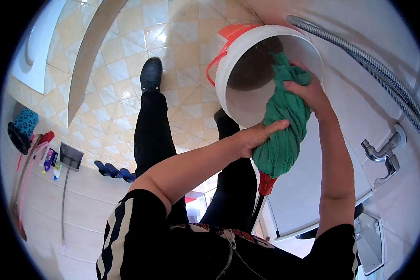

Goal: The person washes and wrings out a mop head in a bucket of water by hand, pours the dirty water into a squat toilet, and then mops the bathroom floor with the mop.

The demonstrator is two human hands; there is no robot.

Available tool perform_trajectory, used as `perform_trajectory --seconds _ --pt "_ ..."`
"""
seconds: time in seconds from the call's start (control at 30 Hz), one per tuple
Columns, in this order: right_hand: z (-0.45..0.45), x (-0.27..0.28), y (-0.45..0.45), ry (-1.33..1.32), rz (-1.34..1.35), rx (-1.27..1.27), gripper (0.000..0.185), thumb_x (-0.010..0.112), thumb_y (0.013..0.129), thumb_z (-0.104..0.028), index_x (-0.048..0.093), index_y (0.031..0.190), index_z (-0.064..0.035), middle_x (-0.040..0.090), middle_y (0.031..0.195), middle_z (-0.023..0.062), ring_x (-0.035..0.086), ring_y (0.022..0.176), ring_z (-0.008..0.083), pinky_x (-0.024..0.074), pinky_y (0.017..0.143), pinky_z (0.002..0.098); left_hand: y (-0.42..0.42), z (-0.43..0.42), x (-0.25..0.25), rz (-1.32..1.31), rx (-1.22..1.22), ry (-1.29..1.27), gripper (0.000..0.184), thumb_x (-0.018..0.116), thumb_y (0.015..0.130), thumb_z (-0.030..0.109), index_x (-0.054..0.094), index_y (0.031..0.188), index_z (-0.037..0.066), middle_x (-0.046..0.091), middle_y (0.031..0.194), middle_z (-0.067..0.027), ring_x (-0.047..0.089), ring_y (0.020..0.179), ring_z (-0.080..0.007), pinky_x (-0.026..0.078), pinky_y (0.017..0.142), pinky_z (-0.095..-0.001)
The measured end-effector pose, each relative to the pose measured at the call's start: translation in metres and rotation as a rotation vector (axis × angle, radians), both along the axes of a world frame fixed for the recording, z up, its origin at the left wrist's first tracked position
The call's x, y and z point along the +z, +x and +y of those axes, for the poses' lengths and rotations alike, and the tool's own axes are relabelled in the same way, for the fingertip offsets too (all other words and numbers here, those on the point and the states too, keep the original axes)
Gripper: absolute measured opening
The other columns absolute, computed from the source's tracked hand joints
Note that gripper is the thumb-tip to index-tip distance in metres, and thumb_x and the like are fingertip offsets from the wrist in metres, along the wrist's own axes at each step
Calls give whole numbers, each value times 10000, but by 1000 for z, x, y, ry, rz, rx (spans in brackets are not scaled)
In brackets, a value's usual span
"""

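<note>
A green cloth mop (284,126) is bunched into a twisted bundle, its far end hanging over the mouth of a white bucket (233,100). Its red socket (267,184) and part of a dark pole show below the cloth. My left hand (256,139) grips the lower part of the bundle, thumb on top. Higher up, my right hand (309,91) is closed round the narrower end, above the bucket opening. Inside the bucket lies dark, murky water (254,67). The bucket has a red handle (212,70) and a red patch on its side.
On the right wall are a metal tap (382,154) and a coiled shower hose (359,56). At the left stand a dustpan (71,156), cleaning bottles (50,159) and a blue patterned bin (24,123). Blue slippers (114,171) are near the wall. The tiled floor (121,88) looks shiny.
</note>
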State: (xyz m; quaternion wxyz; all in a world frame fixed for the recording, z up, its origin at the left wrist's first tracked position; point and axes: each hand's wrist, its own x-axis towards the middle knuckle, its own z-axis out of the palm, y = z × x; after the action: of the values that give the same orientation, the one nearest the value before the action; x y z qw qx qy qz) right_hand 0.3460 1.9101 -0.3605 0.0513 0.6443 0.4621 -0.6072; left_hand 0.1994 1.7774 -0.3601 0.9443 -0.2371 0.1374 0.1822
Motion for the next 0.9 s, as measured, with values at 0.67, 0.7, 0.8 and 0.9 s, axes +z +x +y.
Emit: perform_trajectory --seconds 0.67,0.7,0.8,0.9 --pt "-26 -55 -101 255 -624 1152 262 624 649 -175 628 888 -67 599 884 135 610 836 293 500 717 367 14 -14 -44 380 -76 94 788 551 749 582 367 1214 -27 534 1129 -131 552 1000 -200 449 842 -314" --pt "-28 -60 -102 222 -636 1134 263 624 655 -177 628 895 -68 597 890 135 610 839 291 499 720 365 13 -16 -46 387 -60 90 789 543 752 588 367 1216 -26 530 1139 -131 547 1011 -202 447 846 -316" --pt "-45 -77 -93 205 -684 1109 266 620 676 -186 625 914 -68 591 917 129 603 849 290 494 731 371 8 -14 -42 463 -169 66 771 537 769 568 357 1230 -23 529 1148 -125 537 1024 -210 438 858 -325" --pt "-62 -88 -82 211 -701 1108 270 611 696 -188 620 935 -62 584 940 118 584 883 290 488 733 380 20 -31 -51 468 -108 70 738 534 788 536 356 1240 -19 523 1159 -122 534 1027 -216 432 864 -327"
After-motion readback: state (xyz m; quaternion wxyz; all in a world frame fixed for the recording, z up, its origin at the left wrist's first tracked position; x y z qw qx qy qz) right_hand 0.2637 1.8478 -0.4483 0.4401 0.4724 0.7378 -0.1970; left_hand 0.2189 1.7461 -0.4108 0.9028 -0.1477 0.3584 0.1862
